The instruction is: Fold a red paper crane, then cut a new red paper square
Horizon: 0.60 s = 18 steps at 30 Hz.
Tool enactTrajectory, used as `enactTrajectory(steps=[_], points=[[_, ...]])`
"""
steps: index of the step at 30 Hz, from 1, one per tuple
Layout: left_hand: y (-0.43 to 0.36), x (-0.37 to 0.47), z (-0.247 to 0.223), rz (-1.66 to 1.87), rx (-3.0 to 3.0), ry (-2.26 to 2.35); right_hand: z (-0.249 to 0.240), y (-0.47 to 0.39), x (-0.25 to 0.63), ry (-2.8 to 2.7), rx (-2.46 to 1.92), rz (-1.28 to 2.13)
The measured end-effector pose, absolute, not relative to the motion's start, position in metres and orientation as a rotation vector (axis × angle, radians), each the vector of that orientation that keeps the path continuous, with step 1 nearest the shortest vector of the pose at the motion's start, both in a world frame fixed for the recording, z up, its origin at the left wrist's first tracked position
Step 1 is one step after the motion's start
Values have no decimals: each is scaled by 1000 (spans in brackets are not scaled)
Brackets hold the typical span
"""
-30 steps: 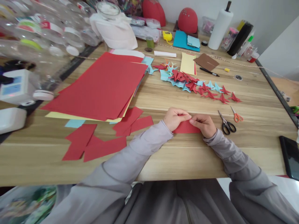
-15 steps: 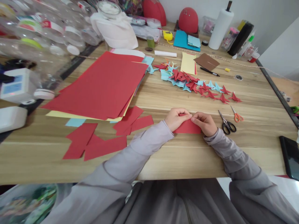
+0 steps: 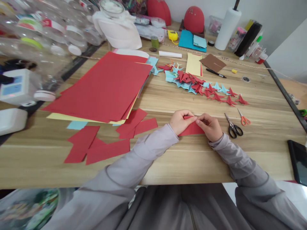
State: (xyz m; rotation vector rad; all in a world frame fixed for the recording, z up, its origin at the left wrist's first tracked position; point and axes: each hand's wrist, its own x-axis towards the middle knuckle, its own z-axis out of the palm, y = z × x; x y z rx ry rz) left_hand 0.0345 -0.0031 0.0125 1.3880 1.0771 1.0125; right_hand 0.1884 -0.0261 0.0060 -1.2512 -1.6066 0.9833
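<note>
A piece of red paper [image 3: 192, 128] lies between my hands near the front of the table. My left hand [image 3: 181, 122] pinches its upper left part, thumb on top. Against that thumb, the fingertips of my right hand [image 3: 210, 126] pinch the paper's upper edge, covering its right corner. Black-handled scissors [image 3: 233, 126] and small orange-handled scissors [image 3: 244, 118] lie right of my right hand. Behind my hands is a row of folded red and light blue paper cranes [image 3: 197, 83].
Large red sheets [image 3: 103, 86] are stacked at left, with cut red strips [image 3: 107, 151] in front. A phone [image 3: 298, 161] lies at the right edge. Plastic bottles [image 3: 52, 28] crowd the back left. A black pen [image 3: 216, 73] and brown paper [image 3: 213, 62] lie farther back.
My right hand has shifted slightly, and less of the red paper shows at its lower right. Both hands keep their pinch on it.
</note>
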Motion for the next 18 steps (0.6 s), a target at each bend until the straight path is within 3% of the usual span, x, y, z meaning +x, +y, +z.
enactTrajectory(steps=[18], points=[[-3, 32, 14, 891, 1026, 966, 13, -23, 195, -1606, -1167, 1184]])
